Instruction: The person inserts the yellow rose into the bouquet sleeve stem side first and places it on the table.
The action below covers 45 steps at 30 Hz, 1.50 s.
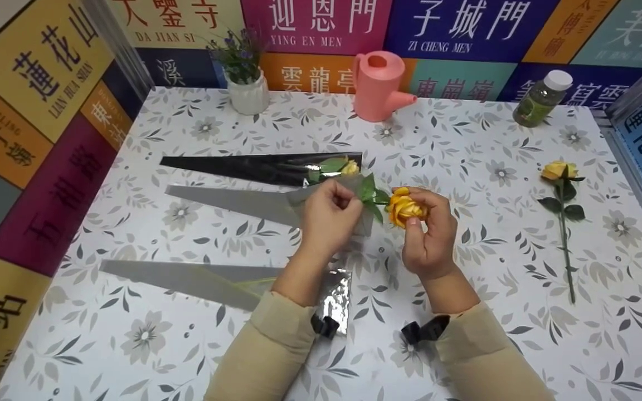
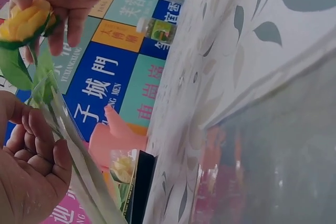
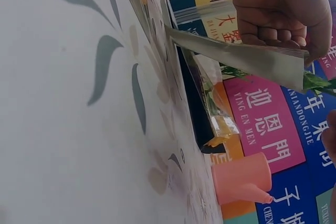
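Note:
An artificial yellow rose [image 1: 404, 207] is held at its bloom by my right hand [image 1: 432, 236], thumb below and fingers above. Its green leaves [image 1: 370, 192] stick out at the mouth of a grey flower sleeve [image 1: 232, 207], and part of the stem is inside. My left hand [image 1: 329, 217] pinches the sleeve near that mouth. In the left wrist view, the left hand [image 2: 31, 156] has curled fingers beside the clear sleeve [image 2: 79, 156], and the rose [image 2: 26, 22] sits above it. The right wrist view shows the sleeve [image 3: 247, 59] raised off the table.
Behind lies a black sleeve [image 1: 232, 166] with a yellow rose inside. In front is another grey sleeve [image 1: 187, 278]. A loose yellow rose [image 1: 562, 172] lies right. Along the back stand a potted plant [image 1: 248, 92], a pink watering can [image 1: 378, 89] and a bottle [image 1: 541, 100].

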Tool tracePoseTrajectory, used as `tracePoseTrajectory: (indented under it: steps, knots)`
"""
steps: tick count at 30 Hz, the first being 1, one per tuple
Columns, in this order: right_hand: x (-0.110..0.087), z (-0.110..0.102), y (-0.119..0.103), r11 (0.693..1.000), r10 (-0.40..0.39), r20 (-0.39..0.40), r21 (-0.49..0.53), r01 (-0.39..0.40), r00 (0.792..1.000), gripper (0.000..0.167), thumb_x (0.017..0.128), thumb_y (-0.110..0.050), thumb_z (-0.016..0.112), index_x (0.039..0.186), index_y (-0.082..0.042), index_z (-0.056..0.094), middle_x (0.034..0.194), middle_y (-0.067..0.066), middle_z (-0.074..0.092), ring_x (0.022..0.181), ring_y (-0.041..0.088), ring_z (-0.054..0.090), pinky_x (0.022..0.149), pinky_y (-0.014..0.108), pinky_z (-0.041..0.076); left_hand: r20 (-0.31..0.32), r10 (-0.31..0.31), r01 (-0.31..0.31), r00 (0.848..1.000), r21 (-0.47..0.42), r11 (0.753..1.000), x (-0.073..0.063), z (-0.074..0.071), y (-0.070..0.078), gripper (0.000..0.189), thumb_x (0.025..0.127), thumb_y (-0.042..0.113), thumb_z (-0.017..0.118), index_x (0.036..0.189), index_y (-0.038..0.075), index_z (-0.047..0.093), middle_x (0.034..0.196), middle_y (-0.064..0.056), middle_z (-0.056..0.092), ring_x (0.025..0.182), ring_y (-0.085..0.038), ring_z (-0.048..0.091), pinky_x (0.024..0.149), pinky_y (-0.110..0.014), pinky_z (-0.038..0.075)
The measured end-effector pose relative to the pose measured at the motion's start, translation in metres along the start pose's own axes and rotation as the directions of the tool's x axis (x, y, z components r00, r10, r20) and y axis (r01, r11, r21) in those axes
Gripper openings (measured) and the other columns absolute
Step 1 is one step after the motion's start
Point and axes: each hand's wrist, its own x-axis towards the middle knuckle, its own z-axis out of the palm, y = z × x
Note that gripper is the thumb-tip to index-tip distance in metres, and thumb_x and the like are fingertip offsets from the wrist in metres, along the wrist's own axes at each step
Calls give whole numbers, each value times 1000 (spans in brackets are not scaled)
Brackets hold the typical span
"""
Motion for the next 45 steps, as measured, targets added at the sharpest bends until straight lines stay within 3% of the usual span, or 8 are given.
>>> tracePoseTrajectory:
  steps: [5, 12, 18, 24, 29, 36, 45]
  knots:
    - [-3, -3, 1, 995, 26, 42, -97, -22, 999, 30, 84, -3, 51, 108, 13, 61, 103, 24, 72, 95, 24, 72, 86, 23, 57, -2, 26, -26, 1000, -10, 1000, -1, 0, 2, 8, 83, -1, 68, 85, 6, 64, 73, 0, 63, 64, -11, 55, 56, -21, 45]
    - [-1, -2, 5, 991, 61, 57, -125, -54, 997, 29, 82, -7, 62, 107, 6, 71, 117, 25, 67, 102, 32, 66, 80, 22, 52, -17, 32, -32, 999, -4, 999, -2, 0, 2, 8, 83, -1, 68, 85, 5, 65, 70, 2, 60, 62, -9, 53, 55, -21, 43]
    - [-2, 0, 7, 988, 47, 68, -150, -37, 997, 30, 82, -11, 70, 108, 2, 78, 102, 26, 61, 89, 29, 58, 74, 26, 47, -13, 43, -43, 999, -5, 999, -2, 0, 3, 8, 84, -1, 69, 86, 5, 64, 71, 2, 60, 62, -10, 53, 55, -22, 43]
    - [-3, 3, 6, 988, 59, 117, -146, -42, 991, 29, 84, -7, 76, 112, 3, 76, 98, 19, 68, 82, 27, 64, 71, 24, 48, 3, 45, -45, 999, -3, 999, -5, 0, 5, 7, 86, 1, 70, 87, 6, 65, 75, 0, 63, 65, -12, 55, 57, -23, 46]
    - [-3, 4, 7, 988, 63, 94, -145, -49, 994, 23, 83, -4, 81, 102, 4, 72, 96, 15, 72, 81, 27, 66, 67, 28, 49, 0, 53, -53, 999, 20, 998, -5, 0, 5, 7, 87, 3, 71, 87, 7, 65, 76, 0, 65, 67, -12, 57, 58, -23, 48]
    - [-4, 4, 7, 988, 96, 112, -130, -81, 989, 16, 83, -3, 83, 95, 1, 74, 97, 14, 73, 83, 25, 67, 65, 33, 48, -1, 83, -83, 997, 2, 997, -5, 1, 7, 7, 88, 2, 70, 87, 6, 65, 74, 1, 62, 65, -10, 54, 57, -22, 44]
    - [-5, 3, 8, 988, 115, 146, -116, -99, 983, 15, 88, -10, 77, 99, 0, 76, 102, 16, 72, 87, 29, 68, 69, 24, 47, 5, 111, -111, 994, -9, 994, -5, 1, 5, 6, 89, 2, 68, 87, 6, 64, 73, 3, 59, 62, -8, 51, 55, -22, 40]
